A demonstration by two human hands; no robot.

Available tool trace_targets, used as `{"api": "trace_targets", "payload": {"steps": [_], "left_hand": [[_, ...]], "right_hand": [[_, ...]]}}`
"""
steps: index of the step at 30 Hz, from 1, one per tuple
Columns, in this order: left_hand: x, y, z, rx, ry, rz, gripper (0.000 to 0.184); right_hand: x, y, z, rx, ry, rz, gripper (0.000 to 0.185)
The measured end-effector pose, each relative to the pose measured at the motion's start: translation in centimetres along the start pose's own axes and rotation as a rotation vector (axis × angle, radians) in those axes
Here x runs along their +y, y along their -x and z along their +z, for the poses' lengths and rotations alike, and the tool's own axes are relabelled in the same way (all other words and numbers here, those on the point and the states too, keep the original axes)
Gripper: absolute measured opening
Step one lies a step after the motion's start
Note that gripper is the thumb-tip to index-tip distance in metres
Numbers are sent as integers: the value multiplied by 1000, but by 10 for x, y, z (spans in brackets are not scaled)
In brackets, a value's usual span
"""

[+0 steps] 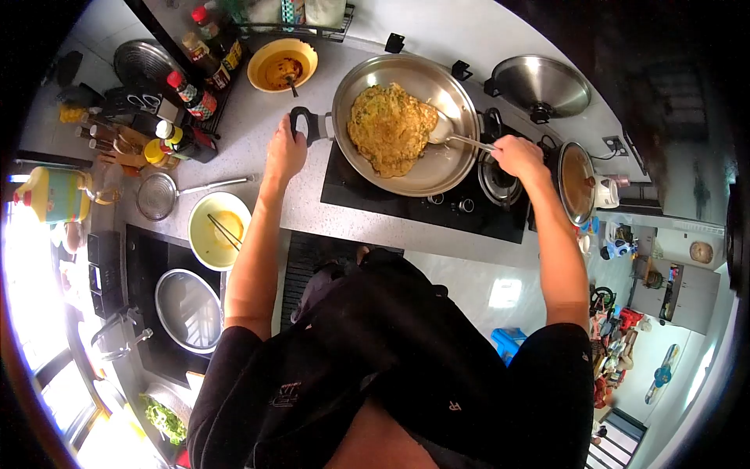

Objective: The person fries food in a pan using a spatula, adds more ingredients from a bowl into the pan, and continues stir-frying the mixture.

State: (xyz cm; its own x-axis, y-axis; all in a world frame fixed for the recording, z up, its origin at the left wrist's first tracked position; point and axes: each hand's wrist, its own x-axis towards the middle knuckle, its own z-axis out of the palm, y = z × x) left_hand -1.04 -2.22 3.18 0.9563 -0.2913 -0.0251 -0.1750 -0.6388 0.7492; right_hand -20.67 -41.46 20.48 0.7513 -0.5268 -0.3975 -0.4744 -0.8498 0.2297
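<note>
A wide steel pan [445, 168] sits over the black stove, holding a browned yellow-green egg pancake [391, 129] that lies left of the pan's middle. My left hand [287, 150] is closed around the pan's black handle [314, 127]. In my right hand [519, 156] is the handle of a metal spatula [441, 129]; its blade touches the pancake's right edge.
Behind my left hand stands a yellow bowl [283, 66] of brown sauce with a spoon. A pale green bowl [219, 231] with chopsticks and a strainer [158, 196] are at left, near the sink's steel basin [188, 311]. Lids [541, 86] hang on the wall.
</note>
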Motion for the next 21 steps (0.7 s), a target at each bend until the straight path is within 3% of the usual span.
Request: {"api": "trace_targets", "payload": {"steps": [6,11,14,18,21], "left_hand": [[-8,-4,5,29,-17,44,55],[-5,-3,5,46,-19,32,55],[-8,-6,7,21,-59,9,55],[-4,-6,3,36,-62,-9,55],[-8,-2,8,28,-31,-24,55]], "right_hand": [[15,-12,-23,23,79,-17,25],[3,-48,-17,342,61,-109,22],[-13,-77,-8,402,92,-218,21],[-13,-75,-23,385,141,-190,19],[-11,-72,-17,554,136,-243,19]]}}
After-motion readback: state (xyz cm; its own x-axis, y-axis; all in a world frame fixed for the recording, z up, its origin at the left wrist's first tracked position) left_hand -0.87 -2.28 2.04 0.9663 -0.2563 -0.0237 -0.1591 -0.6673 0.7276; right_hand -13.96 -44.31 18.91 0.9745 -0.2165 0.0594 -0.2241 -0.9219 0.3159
